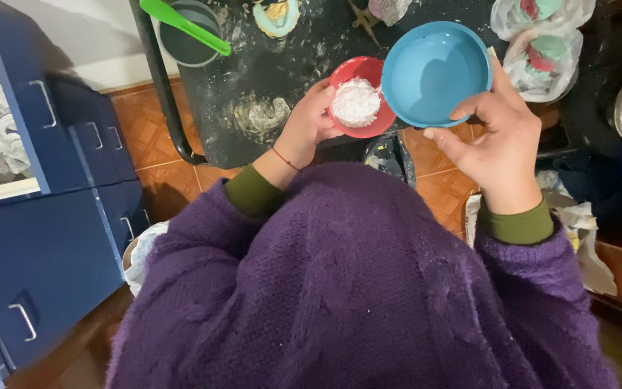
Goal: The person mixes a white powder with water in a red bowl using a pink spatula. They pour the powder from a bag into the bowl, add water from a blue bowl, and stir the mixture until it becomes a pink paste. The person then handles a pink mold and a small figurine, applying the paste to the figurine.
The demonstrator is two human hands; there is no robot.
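Note:
My left hand [309, 119] grips a small red bowl [354, 72] that holds a heap of white powder [355, 102]. Right beside it, my right hand [502, 137] holds a larger, empty blue bowl [435, 72] by its near rim, tilted toward me and overlapping the red bowl's edge. Both bowls hover at the front edge of a black worktop [268, 79] dusted with white powder. My purple sweater sleeves fill the lower part of the view.
A grey cup [185, 43] with a green spatula [185, 25] stands at the back left of the worktop. Plastic-wrapped coloured casts [541, 50] lie at the back right. Blue drawer cabinets [59, 180] stand to the left on an orange tiled floor [160, 137].

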